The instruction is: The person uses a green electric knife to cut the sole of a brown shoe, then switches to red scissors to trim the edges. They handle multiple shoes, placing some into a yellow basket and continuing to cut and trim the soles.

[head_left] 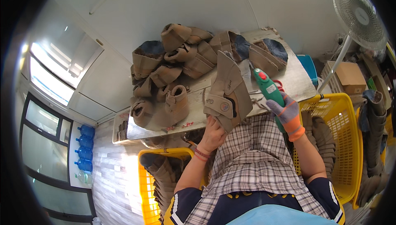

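From my remote station, the left hand (213,133) was closed on the lower edge of a tan boot (227,91), propping it upright over the lap against the near edge of the desk (295,80). To the right, the gloved right hand (288,113) was wrapped around a green handheld power tool (268,88), tip beside the boot's shaft. I judged trimming to be in hand; the next move called for steady tip contact.

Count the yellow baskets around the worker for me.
3: one basket at lower left holding boots, one at the right by the gloved right hand, and a third's rim just behind it, mostly hidden. More may be out of view.
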Available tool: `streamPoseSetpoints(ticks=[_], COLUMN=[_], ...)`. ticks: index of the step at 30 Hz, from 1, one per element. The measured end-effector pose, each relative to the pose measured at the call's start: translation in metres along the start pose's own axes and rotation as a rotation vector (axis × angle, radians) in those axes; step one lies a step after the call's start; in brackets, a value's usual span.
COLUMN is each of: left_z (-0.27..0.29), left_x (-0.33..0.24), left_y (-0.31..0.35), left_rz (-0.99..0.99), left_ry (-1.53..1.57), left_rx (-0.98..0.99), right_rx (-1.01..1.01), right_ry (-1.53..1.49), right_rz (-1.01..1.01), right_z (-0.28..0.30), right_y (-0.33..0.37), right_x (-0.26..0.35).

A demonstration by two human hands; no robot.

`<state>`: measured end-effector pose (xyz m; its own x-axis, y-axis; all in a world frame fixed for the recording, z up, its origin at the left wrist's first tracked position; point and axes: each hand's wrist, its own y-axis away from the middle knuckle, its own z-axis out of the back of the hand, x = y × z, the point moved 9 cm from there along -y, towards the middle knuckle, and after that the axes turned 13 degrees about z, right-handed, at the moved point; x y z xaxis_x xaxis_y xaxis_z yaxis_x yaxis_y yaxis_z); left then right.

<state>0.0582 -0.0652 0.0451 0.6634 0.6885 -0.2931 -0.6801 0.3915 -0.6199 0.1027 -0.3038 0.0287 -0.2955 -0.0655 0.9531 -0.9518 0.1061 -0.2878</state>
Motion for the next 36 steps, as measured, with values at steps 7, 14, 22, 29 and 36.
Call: streamPoseSetpoints(ticks=[7,14,22,29,36], left_z=[0.140,0.220,-0.157,-0.319,-0.201], left_x=[0.104,0.207,0.231,0.135,0.161], left_y=[-0.110,-0.217,-0.114,-0.107,-0.147], left_rz=[0.044,0.231,1.115,1.895,0.935], left_ry=[-0.300,-0.641,1.241,1.572,1.453], left_rx=[-0.396,-0.656,0.053,0.066,-0.382], right_rx=[-0.127,-0.205,-0.283,-0.295,-0.283], right_ry=[0.077,0.093,0.122,0.171,0.207], right_rz=[0.001,0.030,-0.040,-0.073,-0.081], right_z=[0.050,0.076,0.105,0.114,0.117], right_y=[0.013,0.025,0.030,0.043,0.048], right_x=[-0.005,-0.010,-0.027,-0.028,-0.036])
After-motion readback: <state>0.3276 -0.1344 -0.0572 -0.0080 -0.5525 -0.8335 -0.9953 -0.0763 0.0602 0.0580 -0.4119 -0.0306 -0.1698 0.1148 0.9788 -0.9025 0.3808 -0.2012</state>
